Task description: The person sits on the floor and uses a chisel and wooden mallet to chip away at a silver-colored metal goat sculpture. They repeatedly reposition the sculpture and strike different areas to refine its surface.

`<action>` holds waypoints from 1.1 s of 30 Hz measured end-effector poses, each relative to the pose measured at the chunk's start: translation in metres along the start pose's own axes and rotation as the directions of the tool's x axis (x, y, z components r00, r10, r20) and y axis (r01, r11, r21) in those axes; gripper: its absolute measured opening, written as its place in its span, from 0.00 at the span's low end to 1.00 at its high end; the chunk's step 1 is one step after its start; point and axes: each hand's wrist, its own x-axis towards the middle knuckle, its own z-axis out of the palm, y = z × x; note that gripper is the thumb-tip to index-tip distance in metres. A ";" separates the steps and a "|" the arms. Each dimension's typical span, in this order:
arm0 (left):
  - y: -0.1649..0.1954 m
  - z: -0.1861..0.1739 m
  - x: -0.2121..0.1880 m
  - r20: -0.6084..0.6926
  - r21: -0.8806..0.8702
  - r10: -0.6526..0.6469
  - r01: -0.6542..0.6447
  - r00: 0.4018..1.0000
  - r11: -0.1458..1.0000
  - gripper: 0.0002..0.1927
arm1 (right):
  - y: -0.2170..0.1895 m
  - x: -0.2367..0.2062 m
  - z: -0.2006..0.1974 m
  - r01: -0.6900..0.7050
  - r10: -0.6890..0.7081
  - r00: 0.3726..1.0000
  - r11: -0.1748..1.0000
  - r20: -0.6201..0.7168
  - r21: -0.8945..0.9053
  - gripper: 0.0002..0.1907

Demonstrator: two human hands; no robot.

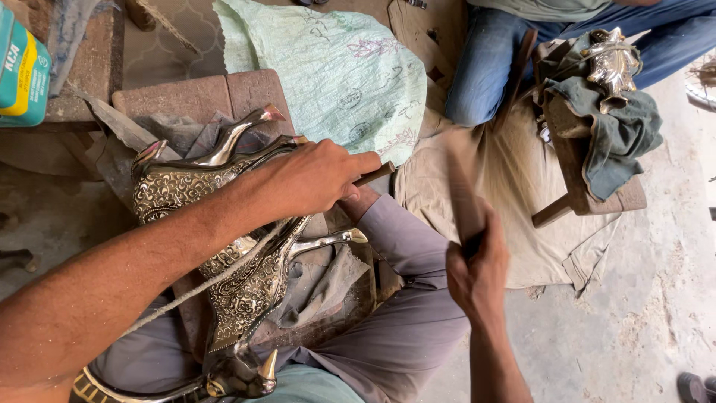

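Your left hand is closed around a thin rod-like tool, pressing it against the engraved metal animal figure that lies across your lap on a dusty cloth. Your right hand grips a blurred stick, raised just right of the tool. Beyond, another person's knee sits beside a wooden stool holding a green rag and a second shiny metal piece.

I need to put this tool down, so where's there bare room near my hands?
Bare floor lies right of the right hand, past the tan cloth. The reddish block top is partly free. It is crowded under the left hand, around the ornate metal piece.
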 end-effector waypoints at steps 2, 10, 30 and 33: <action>-0.002 0.000 0.001 -0.015 0.011 0.026 -0.026 1.000 1.000 0.20 | -0.002 -0.002 0.005 -0.199 0.181 0.977 0.962 0.111 0.187 0.28; -0.006 -0.001 0.002 -0.015 -0.022 0.023 -0.023 1.000 0.999 0.19 | -0.008 0.008 -0.007 -0.052 0.051 0.997 0.999 0.053 0.010 0.34; -0.010 -0.004 0.003 -0.020 -0.033 0.076 -0.076 0.997 0.997 0.18 | -0.011 -0.001 -0.006 -0.121 0.120 0.991 0.993 0.062 0.010 0.33; -0.012 -0.003 0.006 0.021 -0.025 0.034 -0.033 0.999 0.999 0.17 | -0.015 0.003 -0.010 -0.001 0.001 1.000 0.999 -0.003 -0.046 0.34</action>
